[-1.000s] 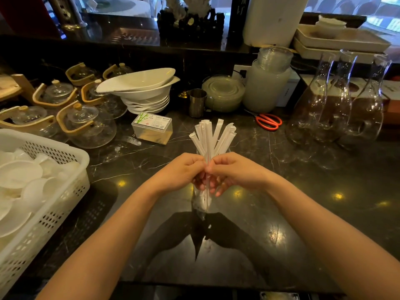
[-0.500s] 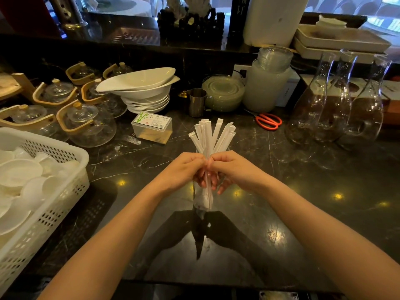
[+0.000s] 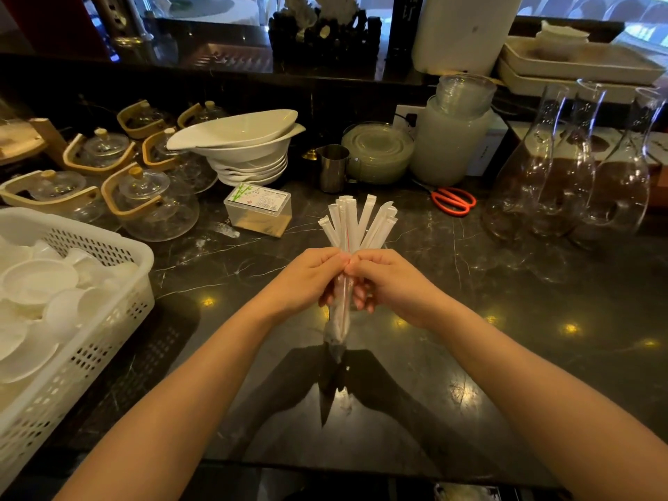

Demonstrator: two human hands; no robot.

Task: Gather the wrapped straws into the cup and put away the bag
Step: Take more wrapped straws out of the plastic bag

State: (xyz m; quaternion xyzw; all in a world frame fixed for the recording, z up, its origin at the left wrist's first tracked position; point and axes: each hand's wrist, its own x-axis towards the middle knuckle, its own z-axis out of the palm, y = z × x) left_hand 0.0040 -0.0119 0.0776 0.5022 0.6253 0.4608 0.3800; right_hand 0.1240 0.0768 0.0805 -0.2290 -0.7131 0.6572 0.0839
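Observation:
A fan of white paper-wrapped straws (image 3: pixel 361 222) sticks up just behind my fingers. Whatever holds them is hidden by my hands, so I cannot make out the cup. My left hand (image 3: pixel 311 280) and my right hand (image 3: pixel 390 283) meet fingertip to fingertip. Together they pinch a narrow clear plastic bag (image 3: pixel 338 330) with a thin red line running up it. The bag hangs down from my fingers to just above the dark counter, with something white inside its lower part.
A white perforated basket (image 3: pixel 108 320) of small white dishes sits at the left. Glass teapots (image 3: pixel 151 197), stacked white bowls (image 3: pixel 249 146), a toothpick box (image 3: pixel 258 207) and a steel jug (image 3: pixel 332 168) stand behind. At the right are orange scissors (image 3: pixel 453 200) and glass carafes (image 3: pixel 564 168).
My hands, still pinching the bag, have crept slightly up and away from me. The straws behind them stay fanned as before.

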